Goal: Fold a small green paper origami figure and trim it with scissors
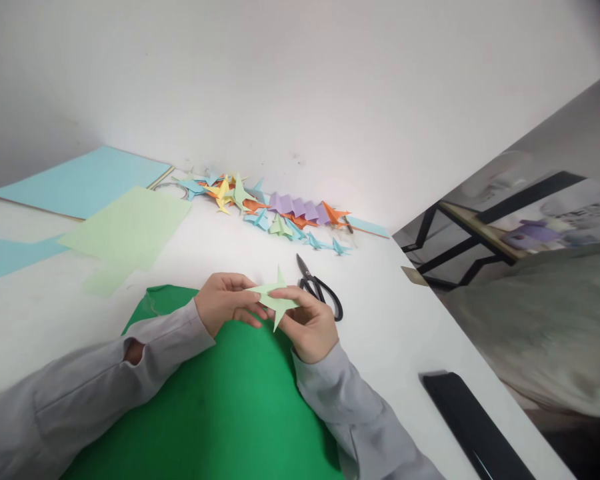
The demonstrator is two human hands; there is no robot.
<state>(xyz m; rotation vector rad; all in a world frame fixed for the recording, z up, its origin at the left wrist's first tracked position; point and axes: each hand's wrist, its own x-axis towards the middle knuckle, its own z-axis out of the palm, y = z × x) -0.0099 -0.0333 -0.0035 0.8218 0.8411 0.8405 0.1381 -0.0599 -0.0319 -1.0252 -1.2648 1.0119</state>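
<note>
Left hand (225,300), right hand (307,327) both pinch pale green origami piece (276,301) over green sheet (220,413); scissors (320,290) just beside. Align points, crease firmly.

Head cam: I see left hand (226,301) and right hand (307,327) pinching a pale green folded paper piece (275,299) over green sheet (220,400); black scissors (320,288) just beside right hand.

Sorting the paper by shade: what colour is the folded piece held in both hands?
Pale green; the folded paper piece shows best in the head view.
</note>
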